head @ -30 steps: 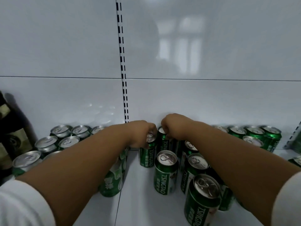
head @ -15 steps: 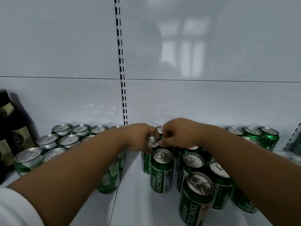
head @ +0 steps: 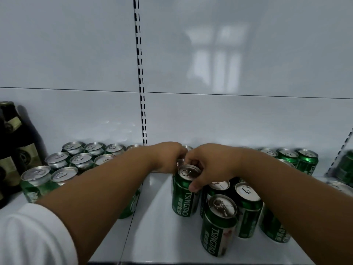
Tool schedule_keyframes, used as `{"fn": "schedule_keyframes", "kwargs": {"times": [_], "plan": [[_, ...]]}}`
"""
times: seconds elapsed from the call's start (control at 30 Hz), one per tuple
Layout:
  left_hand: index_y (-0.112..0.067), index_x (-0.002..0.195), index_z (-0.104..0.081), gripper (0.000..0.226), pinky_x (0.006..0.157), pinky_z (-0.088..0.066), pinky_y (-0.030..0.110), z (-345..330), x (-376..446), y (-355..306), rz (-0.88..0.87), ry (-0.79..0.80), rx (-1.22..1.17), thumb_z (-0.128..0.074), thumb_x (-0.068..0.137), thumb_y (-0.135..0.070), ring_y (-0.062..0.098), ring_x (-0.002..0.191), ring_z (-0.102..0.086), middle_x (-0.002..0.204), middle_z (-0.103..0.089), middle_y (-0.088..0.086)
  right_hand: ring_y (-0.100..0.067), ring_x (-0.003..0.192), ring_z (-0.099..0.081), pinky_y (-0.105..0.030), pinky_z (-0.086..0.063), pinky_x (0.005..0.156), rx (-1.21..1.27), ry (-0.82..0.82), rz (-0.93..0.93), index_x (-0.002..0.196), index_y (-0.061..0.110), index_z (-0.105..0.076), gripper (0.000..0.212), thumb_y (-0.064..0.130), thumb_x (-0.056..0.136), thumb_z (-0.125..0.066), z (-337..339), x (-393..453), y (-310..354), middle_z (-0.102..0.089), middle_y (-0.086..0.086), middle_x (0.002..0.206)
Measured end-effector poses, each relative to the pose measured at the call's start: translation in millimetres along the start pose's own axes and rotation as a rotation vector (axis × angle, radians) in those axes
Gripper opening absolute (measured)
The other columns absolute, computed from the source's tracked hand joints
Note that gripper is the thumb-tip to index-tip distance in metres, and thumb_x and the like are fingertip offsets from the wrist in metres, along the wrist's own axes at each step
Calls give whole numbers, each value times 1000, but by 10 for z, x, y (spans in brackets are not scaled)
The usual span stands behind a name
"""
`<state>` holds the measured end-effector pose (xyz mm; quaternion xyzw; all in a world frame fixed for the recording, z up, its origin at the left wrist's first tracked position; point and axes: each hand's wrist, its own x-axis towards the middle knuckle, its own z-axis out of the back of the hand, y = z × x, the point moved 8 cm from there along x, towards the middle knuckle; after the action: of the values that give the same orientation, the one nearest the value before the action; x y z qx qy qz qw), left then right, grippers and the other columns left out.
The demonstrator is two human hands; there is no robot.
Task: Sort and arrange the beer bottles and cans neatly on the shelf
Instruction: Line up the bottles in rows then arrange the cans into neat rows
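Several green Tsingtao beer cans stand on a white shelf (head: 152, 226). My right hand (head: 208, 165) grips the top rim of one upright can (head: 184, 197) in the middle, thumb on its front side. My left hand (head: 168, 159) is curled round another can just behind it, mostly hidden by the hand. A tidy block of cans (head: 76, 161) stands at the back left, partly covered by my left forearm. Loose cans (head: 219, 224) cluster at the front right. Dark beer bottles (head: 11, 150) stand at the far left.
More green cans (head: 298, 159) line the back wall at the right. A slotted upright rail (head: 141, 83) runs down the white back panel. Another rail (head: 342, 152) marks the right end of the shelf. Bare shelf surface lies between the two can groups.
Both hands have drawn back toward me from the rear wall. My right hand has come down over the middle can and now grips its top.
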<state>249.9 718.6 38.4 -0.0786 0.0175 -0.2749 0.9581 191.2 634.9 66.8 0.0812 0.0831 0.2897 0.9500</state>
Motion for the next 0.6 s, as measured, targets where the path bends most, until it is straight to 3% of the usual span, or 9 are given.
{"fn": "schedule_keyframes", "kwargs": {"times": [0.1,0.2,0.37,0.43,0.5,0.6], "plan": [[-23,115,-65,33,84,-51,30,20,-25,-16,18,-25,-4,-71,83,-22,19,97,-63,108,-66,0,-1,84,-60,-19,-46,68,46,1,1,105,31,-63,42,43,70,-84,-31,9,-31,-66,14,95],[-27,117,-65,34,85,-52,28,108,-188,100,100,-134,-150,-73,85,-25,12,98,-63,110,-63,-7,-1,85,-61,-25,-51,75,97,10,24,102,35,-62,40,45,69,-84,-80,29,-56,-66,15,94],[-30,111,-65,24,91,-51,25,-216,-850,258,286,-540,-766,-60,96,-13,2,101,-63,108,-68,-13,-4,93,-64,-32,-55,87,208,22,89,113,30,-62,40,35,78,-80,-46,49,-64,-68,12,102],[-29,115,-63,24,87,-50,19,-567,-1074,163,370,-576,-1043,-55,99,-13,-1,103,-62,112,-69,-11,-5,96,-67,-32,-56,88,305,53,124,116,31,-60,41,25,80,-79,-39,48,-81,-70,11,105],[-19,121,-62,25,86,-52,21,-887,-1129,76,388,-529,-1363,-50,101,-10,11,108,-65,117,-70,1,-11,98,-69,-36,-57,89,396,91,142,119,28,-59,46,12,81,-78,-30,35,-95,-71,5,107],[-3,129,-55,41,101,-49,42,-1143,-1039,18,281,-421,-1819,-62,89,-3,36,121,-59,128,-63,20,-19,100,-70,-43,-56,91,426,105,143,122,27,-59,48,9,82,-77,-6,35,-75,-72,0,109]]}}
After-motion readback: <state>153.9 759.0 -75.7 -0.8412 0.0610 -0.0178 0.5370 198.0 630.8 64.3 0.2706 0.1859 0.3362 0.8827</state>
